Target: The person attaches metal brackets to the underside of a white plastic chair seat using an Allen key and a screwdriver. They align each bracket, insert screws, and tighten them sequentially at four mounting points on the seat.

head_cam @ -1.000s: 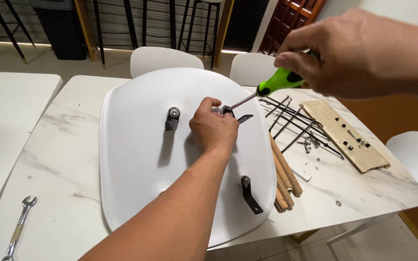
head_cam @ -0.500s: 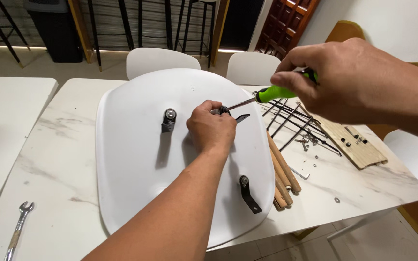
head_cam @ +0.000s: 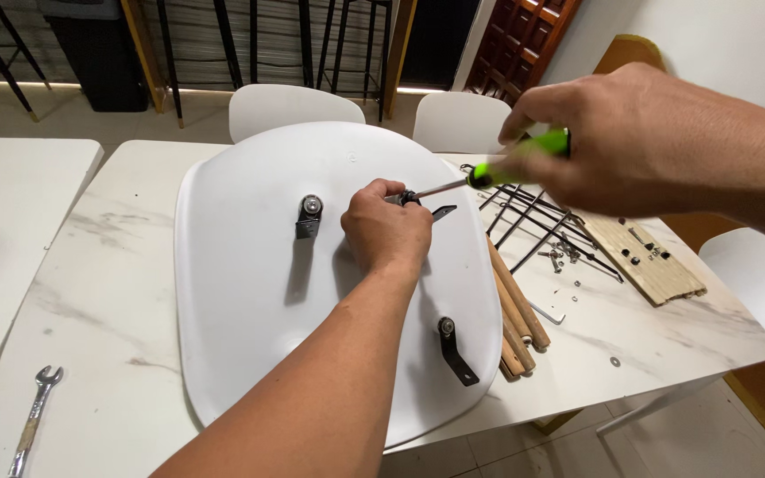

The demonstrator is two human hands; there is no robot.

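Note:
A white plastic chair seat (head_cam: 250, 301) lies upside down on the marble table (head_cam: 90, 292). My left hand (head_cam: 386, 228) rests on the seat, fingers pinched around a small black bracket (head_cam: 440, 212) and its screw at the seat's far right side. My right hand (head_cam: 630, 142) grips a screwdriver with a green handle (head_cam: 515, 159); its metal tip points left into the bracket by my left fingers. Two more black brackets are fixed to the seat, one at the middle (head_cam: 309, 216) and one near the front right (head_cam: 456, 350).
Wooden chair legs (head_cam: 515, 310) lie along the seat's right edge, next to black metal rods (head_cam: 533, 217). A wooden board (head_cam: 652, 261) and loose screws sit at the right. A wrench (head_cam: 35, 416) lies front left. White chairs stand behind the table and to its right.
My right hand and the screwdriver have shifted a little; the view has tilted slightly. My left hand stays at the same bracket.

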